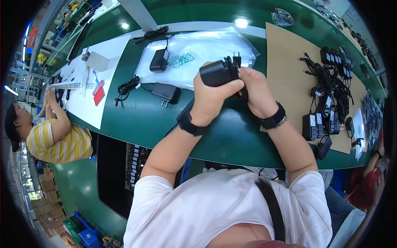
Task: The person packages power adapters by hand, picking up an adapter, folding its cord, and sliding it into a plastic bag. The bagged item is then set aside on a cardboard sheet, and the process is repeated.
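Above the green table I hold a black power adapter (214, 73) with its cable bundled against it. My left hand (206, 97) is wrapped round the adapter body, thumb pointing right. My right hand (258, 91) is closed on the coiled cable (236, 78) at the adapter's right end; part of the coil is hidden by the fingers. Left of my hands, another adapter (164, 92) with its plug prongs lies on the table beside its tied cable (127, 87). A further adapter (159, 60) rests on a stack of clear plastic bags (194, 47).
On the right, a cardboard sheet (285, 82) bears a heap of adapters (322, 120) and cables (326, 78). A white sheet (89, 111) with a red card (99, 96) lies to the left, where a co-worker in a striped shirt (62, 140) sits. A black bin (111, 173) stands below the table edge.
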Demonstrator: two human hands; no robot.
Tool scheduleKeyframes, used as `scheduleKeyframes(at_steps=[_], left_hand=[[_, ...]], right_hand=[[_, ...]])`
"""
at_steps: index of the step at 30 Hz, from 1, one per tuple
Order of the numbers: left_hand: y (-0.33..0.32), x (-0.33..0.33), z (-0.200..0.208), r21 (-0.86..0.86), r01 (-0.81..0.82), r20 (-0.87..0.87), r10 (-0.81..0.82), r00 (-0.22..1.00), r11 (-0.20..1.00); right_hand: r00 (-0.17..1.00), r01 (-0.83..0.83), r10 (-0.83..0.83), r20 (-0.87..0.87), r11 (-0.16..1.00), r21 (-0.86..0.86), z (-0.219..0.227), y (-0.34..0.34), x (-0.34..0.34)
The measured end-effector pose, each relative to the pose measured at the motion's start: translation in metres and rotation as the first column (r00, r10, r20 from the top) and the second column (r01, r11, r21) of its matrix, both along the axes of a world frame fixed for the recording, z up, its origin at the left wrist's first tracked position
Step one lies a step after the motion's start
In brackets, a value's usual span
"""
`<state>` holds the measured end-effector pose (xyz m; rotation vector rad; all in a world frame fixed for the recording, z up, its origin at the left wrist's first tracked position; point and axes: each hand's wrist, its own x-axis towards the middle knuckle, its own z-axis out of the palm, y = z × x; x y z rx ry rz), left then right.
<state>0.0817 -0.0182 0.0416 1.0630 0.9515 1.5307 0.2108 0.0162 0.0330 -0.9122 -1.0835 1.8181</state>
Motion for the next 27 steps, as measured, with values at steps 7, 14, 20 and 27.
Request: scheduleKeyframes(at_steps=[7, 14, 20, 27], left_hand=[[-0.004, 0.004, 0.001, 0.198, -0.264, -0.158, 0.296, 0.942, 0.944], [0.005, 0.004, -0.014, -0.093, 0.13, 0.368, -0.087, 0.926, 0.987], [0.037, -0.027, -0.018, 0.243, -0.157, -0.46, 0.257, 0.85, 0.957], [0.044, -0.009, -0.025, 0.138, -0.245, -0.987, 0.114, -0.11, 0.96]], right_hand=[[0.958, -0.084, 0.092, -0.271, 0.996, 0.043, 0.0, -0.019, -0.003], [0.951, -0.026, -0.16, 0.263, 0.809, 0.587, -0.011, -0.024, -0.007], [0.896, 0.3, -0.414, 0.159, 0.829, 0.471, 0.016, 0.01, 0.018], [0.902, 0.43, -0.382, -0.2, 0.829, 0.358, 0.042, 0.021, 0.044]])
